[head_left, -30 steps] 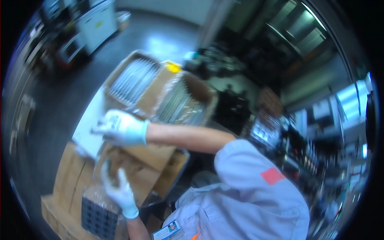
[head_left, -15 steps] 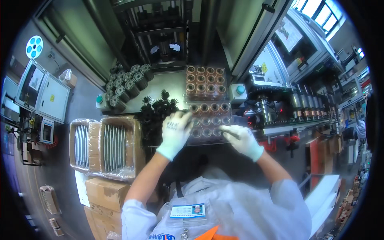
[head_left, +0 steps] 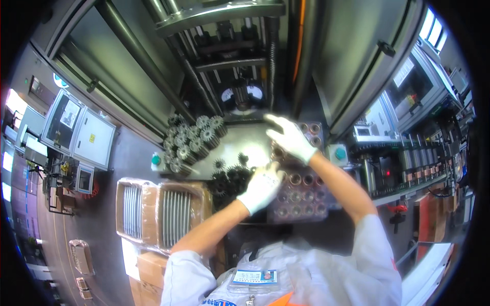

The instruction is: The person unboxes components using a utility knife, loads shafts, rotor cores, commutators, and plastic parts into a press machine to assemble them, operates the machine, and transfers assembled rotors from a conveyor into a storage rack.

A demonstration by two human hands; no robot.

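My right hand (head_left: 292, 140), in a white glove, reaches over the rear clear plastic tray (head_left: 318, 149) of copper-coloured rings. Its fingers point left and stand apart, with nothing visible between them. My left hand (head_left: 264, 186), gloved too, is at the rear left corner of the front clear tray (head_left: 298, 217). Its fingers are bent together, and what they may hold is hidden. Copper-coloured rings (head_left: 295, 179) show in the front tray's back row; the other pockets look paler. Left of my left hand is a cluster of black toothed parts (head_left: 229, 178).
Grey toothed cylinders (head_left: 191, 137) are grouped at the left of the metal worktop (head_left: 240, 140). A press (head_left: 242, 97) stands behind it. Green buttons (head_left: 156, 160) (head_left: 340, 154) flank the worktop. Cardboard boxes with metal rods (head_left: 176, 209) stand at left, a conveyor (head_left: 408, 173) at right.
My right hand has moved from the front tray up and left over the rear tray. My left hand stays near the front tray's left side. The whole view has shifted, showing more of the press.
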